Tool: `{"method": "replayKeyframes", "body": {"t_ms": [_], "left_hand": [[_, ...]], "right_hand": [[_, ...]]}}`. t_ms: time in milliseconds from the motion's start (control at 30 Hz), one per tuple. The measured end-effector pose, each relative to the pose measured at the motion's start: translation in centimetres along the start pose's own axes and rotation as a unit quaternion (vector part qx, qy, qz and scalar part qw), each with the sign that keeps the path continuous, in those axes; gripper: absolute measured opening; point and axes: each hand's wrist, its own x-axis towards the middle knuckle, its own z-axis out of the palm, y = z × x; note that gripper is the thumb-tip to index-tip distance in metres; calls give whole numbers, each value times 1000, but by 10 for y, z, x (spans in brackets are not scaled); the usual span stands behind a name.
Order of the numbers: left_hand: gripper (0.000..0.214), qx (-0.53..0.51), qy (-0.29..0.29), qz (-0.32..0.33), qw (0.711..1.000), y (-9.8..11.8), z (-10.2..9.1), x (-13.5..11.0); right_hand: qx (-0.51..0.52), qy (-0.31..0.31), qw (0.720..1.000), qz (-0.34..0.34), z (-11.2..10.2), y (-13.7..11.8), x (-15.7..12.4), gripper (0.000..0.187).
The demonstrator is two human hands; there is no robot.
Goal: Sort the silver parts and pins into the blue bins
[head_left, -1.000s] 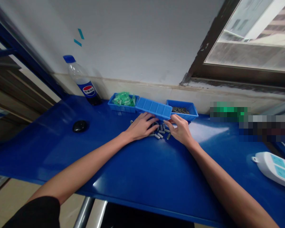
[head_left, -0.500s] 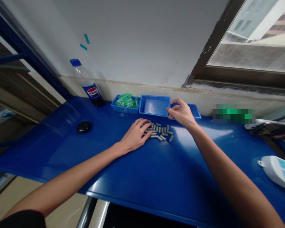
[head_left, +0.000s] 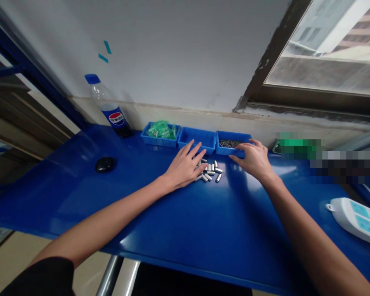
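My left hand (head_left: pixel 186 166) lies with fingers spread over a loose pile of short silver metal cylinders (head_left: pixel 211 173), covering part of it. Its fingertips come close to the front of the middle blue bin (head_left: pixel 185 145), whose visible inside shows no contents. At the right blue bin (head_left: pixel 222 150), my right hand (head_left: pixel 255 159) straddles the front wall near the right corner, thumb outside and fingers over the rim. Many thin dark metal pieces (head_left: pixel 228 143) lie in that bin.
The left blue bin (head_left: pixel 158 142) holds a green plastic bag (head_left: pixel 162 129). A cola bottle (head_left: pixel 112 113) and a black mouse (head_left: pixel 105 164) are to the left. A white power strip (head_left: pixel 354 218) lies at the right. The wall rises behind the bins.
My right hand has moved from the rim between the middle and right bins to the right bin's front corner. My left fingers have spread wider, and the middle bin sits slightly nearer.
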Motion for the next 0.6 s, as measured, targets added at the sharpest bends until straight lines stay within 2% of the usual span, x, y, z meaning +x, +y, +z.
{"method": "replayKeyframes", "body": {"t_ms": [133, 233, 333, 400, 500, 567, 600], "left_hand": [[68, 6, -29, -9, 1000, 1, 8, 9], [68, -40, -2, -3, 999, 2, 9, 9], [75, -159, 45, 2, 986, 2, 10, 8], [92, -285, 68, -27, 956, 3, 12, 12], [116, -465, 85, -66, 879, 5, 15, 21], [123, -514, 112, -71, 848, 5, 14, 27], [125, -518, 121, -77, 844, 3, 12, 28]], "right_hand": [[-4, -14, 998, -64, 0, 13, -7, 22], [22, 1, 995, -93, -16, 9, -5, 23], [73, 28, 990, -118, -39, -8, -1, 22], [120, 29, 982, -140, -51, -28, 2, 22], [167, 10, 972, -166, -60, -64, 6, 20], [208, -7, 959, -191, -61, -84, 9, 17], [232, -8, 952, -198, -60, -91, 10, 15]]}}
